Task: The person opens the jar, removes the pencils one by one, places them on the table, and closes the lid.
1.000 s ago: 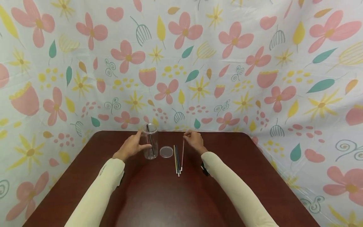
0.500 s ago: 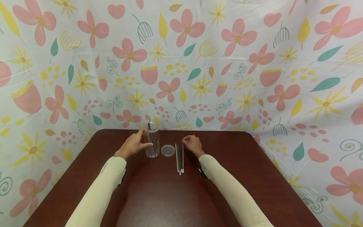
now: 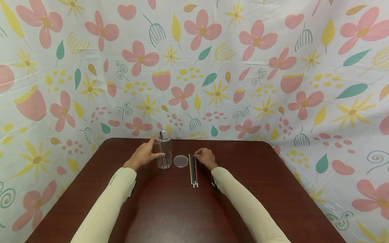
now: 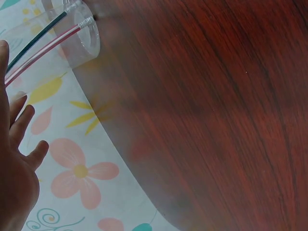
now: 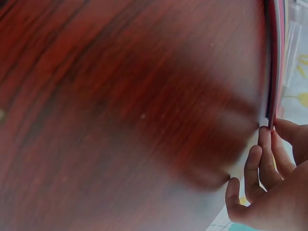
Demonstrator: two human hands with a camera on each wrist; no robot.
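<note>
My left hand holds a clear jar upright on the table, thumb across its near side and fingers at its far left. Inside the jar lean a dark pencil and a red pencil, eraser ends down, as the left wrist view shows. To the right, several pencils lie side by side, erasers toward me. At their far ends my right hand pinches the tip of the rightmost one, a reddish pencil. In the right wrist view, thumb and fingertips meet at that tip.
A round clear lid lies flat between jar and pencils. The dark red wooden table ends just behind the jar, where a flower-patterned cloth hangs.
My right hand has come left and lower, bringing the reddish pencil from a slant to lie alongside the others. The left hand stays at the jar. The head view has shifted slightly.
</note>
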